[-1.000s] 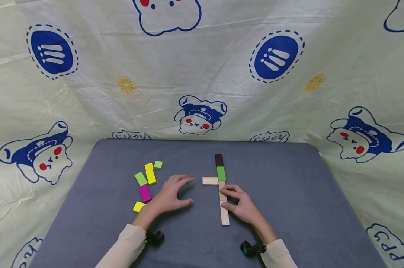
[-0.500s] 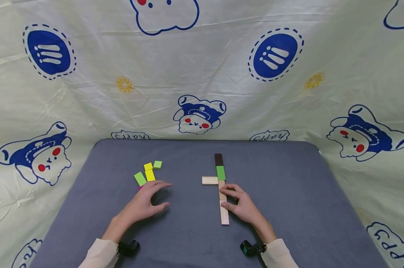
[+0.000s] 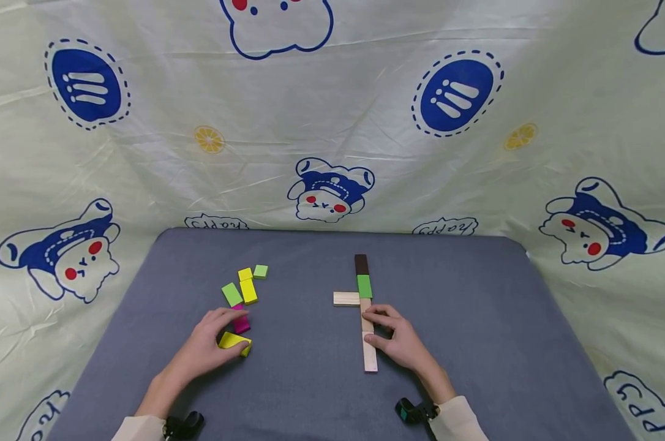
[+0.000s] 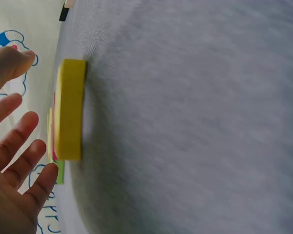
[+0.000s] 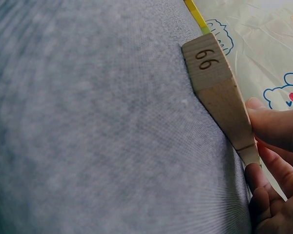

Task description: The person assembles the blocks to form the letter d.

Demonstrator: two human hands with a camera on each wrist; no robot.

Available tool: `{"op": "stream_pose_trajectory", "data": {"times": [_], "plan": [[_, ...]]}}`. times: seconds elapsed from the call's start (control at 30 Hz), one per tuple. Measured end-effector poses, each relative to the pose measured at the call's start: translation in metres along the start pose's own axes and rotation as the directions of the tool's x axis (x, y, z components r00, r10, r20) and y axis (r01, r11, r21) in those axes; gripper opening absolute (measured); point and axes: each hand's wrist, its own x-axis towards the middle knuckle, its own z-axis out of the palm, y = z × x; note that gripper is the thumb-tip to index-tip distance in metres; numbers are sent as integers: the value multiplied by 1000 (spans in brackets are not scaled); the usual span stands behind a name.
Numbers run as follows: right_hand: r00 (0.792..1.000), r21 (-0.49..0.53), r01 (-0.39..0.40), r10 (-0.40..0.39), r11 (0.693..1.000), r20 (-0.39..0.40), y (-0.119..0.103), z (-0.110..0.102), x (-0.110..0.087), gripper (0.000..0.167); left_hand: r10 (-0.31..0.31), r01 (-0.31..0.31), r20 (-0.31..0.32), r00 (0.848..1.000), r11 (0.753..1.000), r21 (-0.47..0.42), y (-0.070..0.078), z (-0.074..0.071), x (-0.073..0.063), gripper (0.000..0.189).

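Observation:
My left hand (image 3: 211, 339) hovers over the yellow block (image 3: 233, 340), fingers spread and thumb apart. In the left wrist view the fingers and thumb reach toward this yellow block (image 4: 71, 109) without gripping it. Just beyond lies a magenta block (image 3: 241, 322), partly hidden by the fingers. My right hand (image 3: 401, 338) rests its index finger and thumb on two plain wooden blocks lying end to end, the upper (image 3: 366, 321) and the lower (image 3: 370, 358). In the right wrist view, the near wooden block (image 5: 210, 73) bears the engraved number 66.
Beyond the wooden blocks, a green block (image 3: 364, 286) and a dark brown block (image 3: 362, 264) continue the row. Another wooden block (image 3: 346, 299) sticks out leftward. Light green (image 3: 232, 294) and yellow (image 3: 248, 291) blocks lie at the left on the grey table (image 3: 454, 288). A printed curtain (image 3: 332, 110) hangs behind.
My left hand has moved left and toward me, away from the middle of the table, to above the near yellow block. The right hand stays on the wooden blocks.

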Motion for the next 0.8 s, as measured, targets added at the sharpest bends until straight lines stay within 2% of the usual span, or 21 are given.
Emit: {"op": "stream_pose_trajectory", "data": {"times": [0.2,0.47,0.63,0.8], "plan": [[1000,1,2,-2,1000,-5,-1,1,0,44,-18,18,-1,1000,999,-34,-4,-1,-10,52],[1000,1,0,0,1000,-4,-1,1,0,44,17,-21,-31,999,994,-106,-6,3,-13,39],[1000,2,3,-3,1000,-8,-1,0,0,45,29,-29,-5,1000,992,-124,-7,6,-14,37],[1000,-8,17,-17,1000,-7,0,0,0,45,49,-47,26,998,995,-89,-8,8,-14,39]]}}
